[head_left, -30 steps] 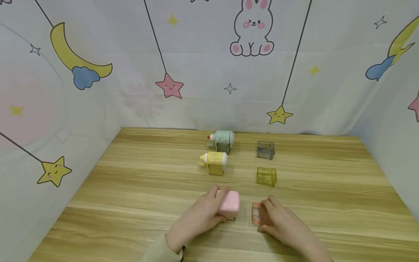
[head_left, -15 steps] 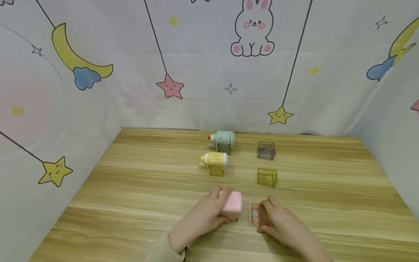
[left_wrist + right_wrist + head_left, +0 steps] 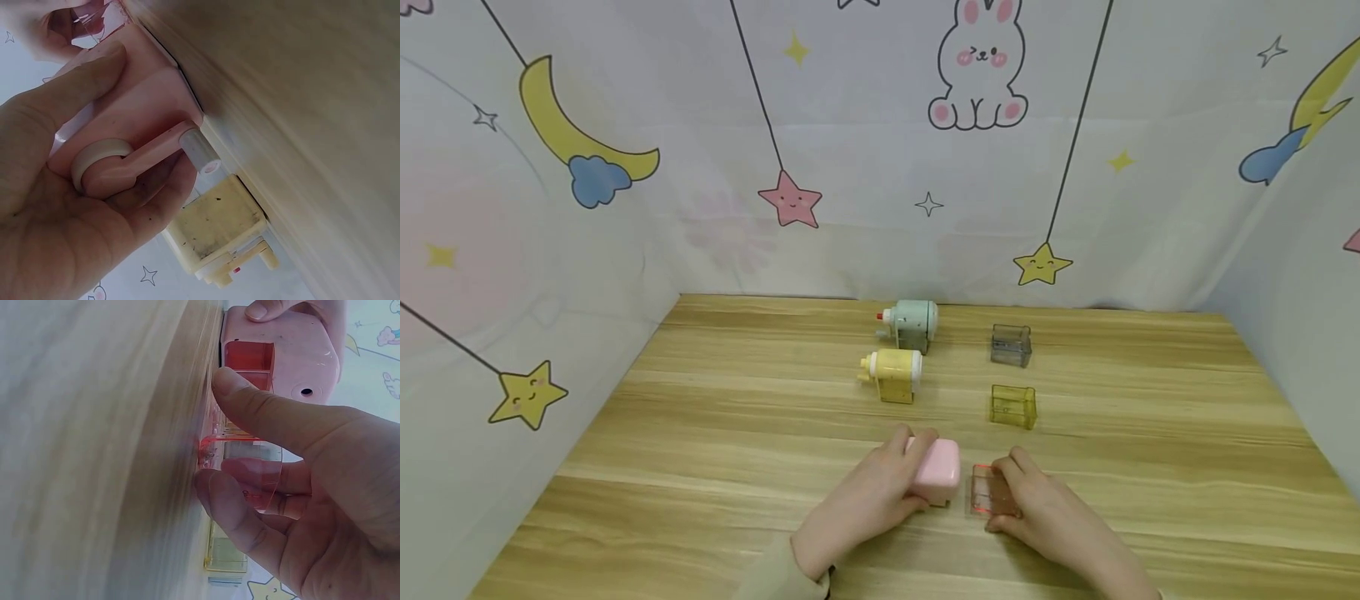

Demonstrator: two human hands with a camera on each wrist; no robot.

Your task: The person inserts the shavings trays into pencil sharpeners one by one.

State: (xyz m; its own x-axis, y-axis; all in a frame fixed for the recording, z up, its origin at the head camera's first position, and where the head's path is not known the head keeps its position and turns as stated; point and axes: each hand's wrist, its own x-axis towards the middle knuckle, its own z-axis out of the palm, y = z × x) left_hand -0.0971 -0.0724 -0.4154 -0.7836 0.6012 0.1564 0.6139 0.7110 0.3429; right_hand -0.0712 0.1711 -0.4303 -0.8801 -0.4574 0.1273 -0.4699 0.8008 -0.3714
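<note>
Grips the pink sharpener [image 3: 938, 468] in the left hand [image 3: 876, 490], with fingers over its far side and thumb on its near side. Pinches the clear red drawer [image 3: 987, 492] in the right hand [image 3: 1037, 504], between thumb and fingers. Keeps both low at the wooden surface [image 3: 737, 450], with a narrow gap between; places the sharpener just left of the right hand and the drawer just right of the left hand.

Shows only from the left wrist a pink crank [image 3: 153, 153] with a grey knob [image 3: 199, 150], set beside a pale ring [image 3: 94, 153] on the palm side of the left hand. Shows only from the right wrist the face turned toward the right hand, with a rectangular opening [image 3: 250, 359] close to the surface and a small dark round hole [image 3: 306, 392] higher up. Lets the right hand's fingers show through the drawer wall in that same view.

Gives the full layout only from the head: places the yellow sharpener [image 3: 897, 367] beyond the left hand and the mint sharpener [image 3: 915, 321] farther out behind it; places the clear yellow drawer [image 3: 1013, 406] beyond the right hand and the clear grey drawer [image 3: 1011, 343] farther out again. Reveals dark smudges on the yellow sharpener from the left wrist.
</note>
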